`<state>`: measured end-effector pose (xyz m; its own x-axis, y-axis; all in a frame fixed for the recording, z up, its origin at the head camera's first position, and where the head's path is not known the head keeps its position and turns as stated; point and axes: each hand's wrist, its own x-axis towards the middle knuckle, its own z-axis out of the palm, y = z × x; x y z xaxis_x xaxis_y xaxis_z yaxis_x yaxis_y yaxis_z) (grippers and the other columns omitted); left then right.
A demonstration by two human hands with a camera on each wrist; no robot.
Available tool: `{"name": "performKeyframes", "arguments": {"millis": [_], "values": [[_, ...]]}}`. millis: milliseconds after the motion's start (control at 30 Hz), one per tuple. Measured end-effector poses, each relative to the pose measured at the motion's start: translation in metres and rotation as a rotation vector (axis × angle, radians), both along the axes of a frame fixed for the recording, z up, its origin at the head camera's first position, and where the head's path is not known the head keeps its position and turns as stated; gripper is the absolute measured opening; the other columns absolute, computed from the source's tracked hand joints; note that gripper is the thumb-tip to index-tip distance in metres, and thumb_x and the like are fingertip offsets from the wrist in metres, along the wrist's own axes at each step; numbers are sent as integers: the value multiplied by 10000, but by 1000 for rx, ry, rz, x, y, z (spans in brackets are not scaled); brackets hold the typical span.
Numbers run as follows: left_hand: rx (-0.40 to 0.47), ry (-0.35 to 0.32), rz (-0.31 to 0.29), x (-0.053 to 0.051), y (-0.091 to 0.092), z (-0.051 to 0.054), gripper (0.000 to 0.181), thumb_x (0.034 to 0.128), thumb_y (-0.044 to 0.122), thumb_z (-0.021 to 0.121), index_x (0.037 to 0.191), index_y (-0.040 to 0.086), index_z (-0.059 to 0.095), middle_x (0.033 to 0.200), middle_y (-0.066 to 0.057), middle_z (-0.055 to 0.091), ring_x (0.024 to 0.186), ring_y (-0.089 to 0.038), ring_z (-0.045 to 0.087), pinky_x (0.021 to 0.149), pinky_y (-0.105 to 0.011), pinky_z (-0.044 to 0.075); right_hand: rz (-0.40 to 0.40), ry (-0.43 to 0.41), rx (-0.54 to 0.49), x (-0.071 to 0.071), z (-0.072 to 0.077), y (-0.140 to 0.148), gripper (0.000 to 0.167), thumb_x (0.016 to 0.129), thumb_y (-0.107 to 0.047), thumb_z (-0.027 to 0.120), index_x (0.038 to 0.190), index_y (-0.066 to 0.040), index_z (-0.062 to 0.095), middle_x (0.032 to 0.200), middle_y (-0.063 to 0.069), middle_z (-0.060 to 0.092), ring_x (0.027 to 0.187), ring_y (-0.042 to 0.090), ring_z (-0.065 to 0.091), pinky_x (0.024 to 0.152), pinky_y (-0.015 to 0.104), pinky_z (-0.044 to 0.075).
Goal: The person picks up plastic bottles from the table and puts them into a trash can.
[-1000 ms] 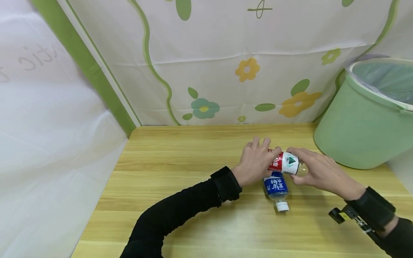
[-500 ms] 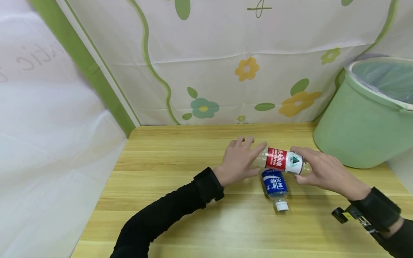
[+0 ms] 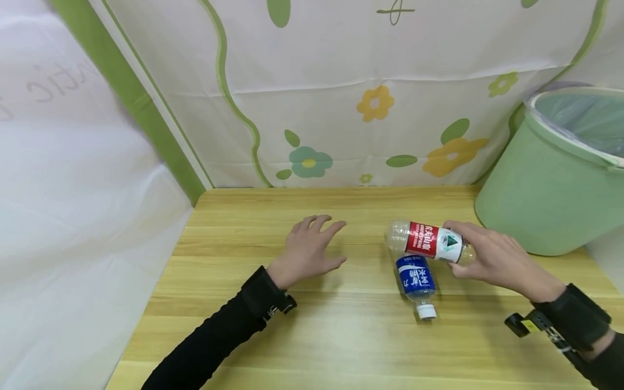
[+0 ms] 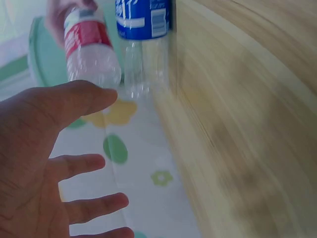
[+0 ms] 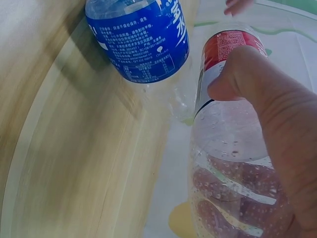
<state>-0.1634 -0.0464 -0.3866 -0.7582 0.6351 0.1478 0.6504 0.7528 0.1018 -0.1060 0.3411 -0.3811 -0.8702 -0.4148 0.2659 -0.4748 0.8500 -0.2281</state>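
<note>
In the head view my right hand [image 3: 502, 260] grips a clear plastic bottle with a red and white label [image 3: 423, 240] by its right end. The bottle is held sideways above the table, its left end free. Droplets show inside it in the right wrist view, where the thumb presses near the label. Below it a second clear bottle with a blue label and white cap [image 3: 416, 280] lies on the table, cap toward me; its far end is partly hidden. My left hand [image 3: 304, 252] is off to the left, fingers spread, holding nothing.
A pale green bin [image 3: 546, 184] with a clear liner stands at the right, behind my right hand. The wooden table [image 3: 234, 238] ends at a white sheet with flower prints [image 3: 341, 130]. Another white sheet [image 3: 97, 244] hangs along the left edge.
My left hand has let go of the red-labelled bottle and moved left, away from it. My right hand still holds that bottle and has shifted slightly right. The blue-labelled bottle stays put.
</note>
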Motion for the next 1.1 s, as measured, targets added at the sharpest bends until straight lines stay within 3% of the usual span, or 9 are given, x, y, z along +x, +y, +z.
{"name": "performKeyframes", "arguments": {"millis": [133,300,500,767,1100], "values": [[68,-54,17,-2,-23,-5,724,917,561,700,1517,213,494,1496,-164,465,1378,-444,393,1078,-617,356,-11,-12,-4,0,0,3,782,658,-202,925,1340,-65,570,1049,83,685,706,129,554,476,245,413],[132,-76,39,-5,-46,-15,714,958,571,640,1534,183,473,1551,-183,405,1434,-460,308,1147,-591,259,-13,-21,-10,0,0,7,776,661,-199,929,1338,-70,572,1017,58,688,728,126,567,492,247,425],[151,-129,118,-6,-65,-28,698,1013,591,520,1578,197,412,1626,-179,282,1492,-460,135,1158,-654,147,-11,-27,-10,2,0,8,770,665,-203,933,1333,-69,575,1021,52,691,762,129,585,518,257,450],[168,-146,219,-11,-76,-43,714,1026,616,451,1617,237,321,1653,-156,223,1513,-417,50,1168,-645,94,-7,-40,-15,2,0,8,758,672,-205,937,1326,-74,574,1024,47,684,764,131,578,525,259,454],[180,-136,253,-12,-73,-57,722,1025,624,434,1628,259,283,1662,-152,187,1501,-458,85,1163,-659,81,-4,-51,-19,3,-2,8,777,674,-210,940,1342,-68,570,1048,53,681,790,138,592,533,264,459]]}}
